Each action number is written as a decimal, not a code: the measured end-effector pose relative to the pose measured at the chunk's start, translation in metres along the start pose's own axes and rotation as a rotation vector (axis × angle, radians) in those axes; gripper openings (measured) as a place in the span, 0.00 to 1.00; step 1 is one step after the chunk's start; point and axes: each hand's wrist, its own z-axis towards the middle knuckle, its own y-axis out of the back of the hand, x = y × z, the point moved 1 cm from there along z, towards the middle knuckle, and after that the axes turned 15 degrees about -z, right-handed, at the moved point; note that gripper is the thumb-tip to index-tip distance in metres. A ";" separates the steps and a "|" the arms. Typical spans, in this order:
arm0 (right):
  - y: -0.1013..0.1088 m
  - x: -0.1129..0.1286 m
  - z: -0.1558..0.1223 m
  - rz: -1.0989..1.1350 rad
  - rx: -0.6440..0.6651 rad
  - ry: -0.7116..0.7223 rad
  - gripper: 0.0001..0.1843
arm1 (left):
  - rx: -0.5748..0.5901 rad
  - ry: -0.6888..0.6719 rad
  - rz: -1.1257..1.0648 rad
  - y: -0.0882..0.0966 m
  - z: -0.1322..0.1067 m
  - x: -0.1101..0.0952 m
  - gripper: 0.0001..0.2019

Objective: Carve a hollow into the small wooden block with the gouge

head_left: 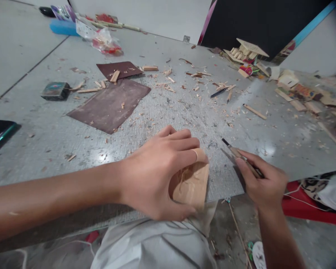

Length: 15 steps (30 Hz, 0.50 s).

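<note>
My left hand (pixel 159 168) is wrapped over a pale carved wooden block (pixel 197 186) at the table's near edge, a finger on its far end and the thumb along its near side. Wood curls lie in the hollow cut into the block, and my hand covers its left part. In my right hand (pixel 266 183) is a slim carving chisel (pixel 235 151) with a dark metal tip. That tip points up and left, apart from the block, over the table to its right.
Two brown sandpaper sheets (pixel 109 106) lie on the grey table (pixel 162 112) among scattered shavings. Farther right are a dark pen-like tool (pixel 218 92) and a wooden stick (pixel 254 111). A small box (pixel 56 91) and a phone (pixel 1 134) are at left; wood scraps (pixel 299 104) at right.
</note>
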 end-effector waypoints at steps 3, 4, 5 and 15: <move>0.004 -0.003 -0.002 0.120 0.024 -0.010 0.10 | 0.078 -0.009 -0.008 -0.001 0.000 0.012 0.27; 0.004 -0.004 -0.002 0.137 0.039 -0.013 0.11 | 0.083 -0.014 -0.030 -0.001 0.000 0.014 0.28; 0.004 -0.005 -0.001 0.144 0.049 -0.025 0.11 | 0.074 -0.022 -0.060 -0.001 0.000 0.014 0.30; -0.002 0.026 -0.003 0.430 0.006 -0.297 0.14 | -0.368 0.433 -0.865 -0.019 0.001 -0.008 0.28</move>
